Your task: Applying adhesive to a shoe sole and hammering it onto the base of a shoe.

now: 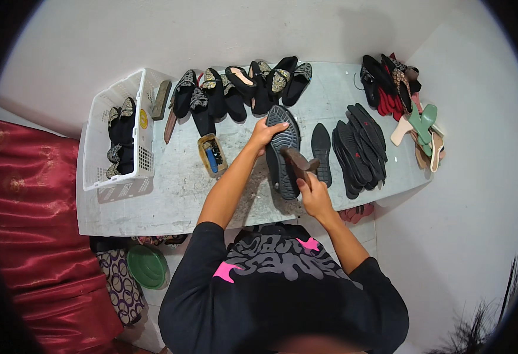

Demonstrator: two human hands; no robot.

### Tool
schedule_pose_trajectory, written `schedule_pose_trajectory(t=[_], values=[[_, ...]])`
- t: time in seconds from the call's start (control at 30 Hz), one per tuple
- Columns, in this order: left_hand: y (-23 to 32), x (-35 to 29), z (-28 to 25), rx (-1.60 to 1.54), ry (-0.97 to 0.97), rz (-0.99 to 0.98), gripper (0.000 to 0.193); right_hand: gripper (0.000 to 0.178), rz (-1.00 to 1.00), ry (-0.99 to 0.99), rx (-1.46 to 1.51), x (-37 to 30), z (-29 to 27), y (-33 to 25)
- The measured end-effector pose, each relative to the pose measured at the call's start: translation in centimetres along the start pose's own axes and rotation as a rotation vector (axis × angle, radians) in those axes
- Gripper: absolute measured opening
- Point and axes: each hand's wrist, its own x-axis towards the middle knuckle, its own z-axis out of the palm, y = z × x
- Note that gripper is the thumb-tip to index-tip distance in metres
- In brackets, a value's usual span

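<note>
My left hand [265, 134] grips a black shoe [285, 139] near its upper end, the thumb lying across the ridged sole that faces up. In my right hand [316, 197] is a hammer [299, 163], its brownish head over the middle of that sole; whether it touches cannot be made out. Right of the shoe, a single black sole [321, 144] lies on the table, partly behind the hammer and my right hand. Farther right is a stack of black soles [359, 152], some with small red marks.
Finished-looking black shoes [235, 94] line the table's [176, 200] far edge. At left stand a white basket [146, 127] with shoes, a whetstone-like block [161, 99] and a small box [213, 154] with a blue-handled tool. Shoes [389, 82] and pale green pieces [422, 127] are heaped at right.
</note>
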Motion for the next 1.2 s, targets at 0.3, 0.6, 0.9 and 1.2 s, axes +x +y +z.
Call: schedule_pose_trajectory(t=[0.3, 0.6, 0.9, 1.2], values=[[-0.9, -0.1, 0.0, -0.03, 0.013, -0.006, 0.027, 0.033, 0.013, 0.064, 0.094, -0.1, -3.0, -3.0], [-0.1, -1.0, -0.1, 0.019, 0.046, -0.009, 0.021, 0.038, 0.097, -0.044, 0.012, -2.3, -0.4, -0.4], [-0.2, 0.6, -1.8, -0.055, -0.02, -0.08, 0.031, 0.038, 0.153, -0.116, 0.243, -1.1, -2.6, 0.5], [-0.3, 1.8, -2.4, -0.113, 0.02, -0.083, 0.032, 0.039, 0.114, -0.139, -0.015, 0.0, -1.6, 1.2]])
